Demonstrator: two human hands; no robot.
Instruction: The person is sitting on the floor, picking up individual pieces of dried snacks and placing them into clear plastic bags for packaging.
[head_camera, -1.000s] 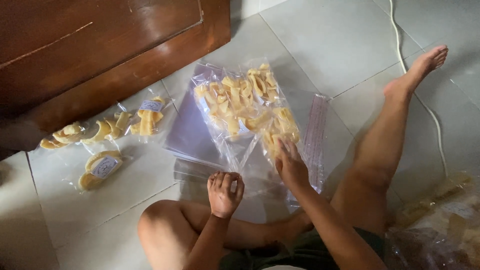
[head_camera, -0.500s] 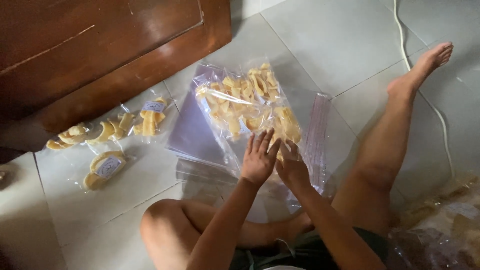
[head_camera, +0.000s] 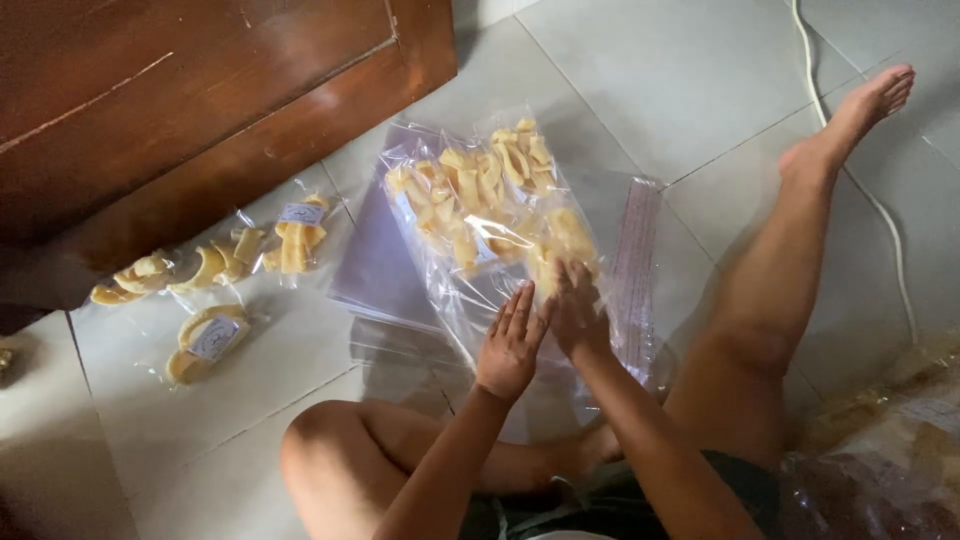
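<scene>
Snack bag (head_camera: 480, 215) under both flat hands (head_camera: 512, 345)

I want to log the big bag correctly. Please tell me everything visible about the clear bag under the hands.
The clear bag is thin, shiny, crinkled plastic, lying flat on the tiled floor atop a stack of empty clear bags. It holds pale yellow chips spread toward its far end. Its near end looks flattened. The left hand and right hand press on that near end, fingers spread.
</scene>
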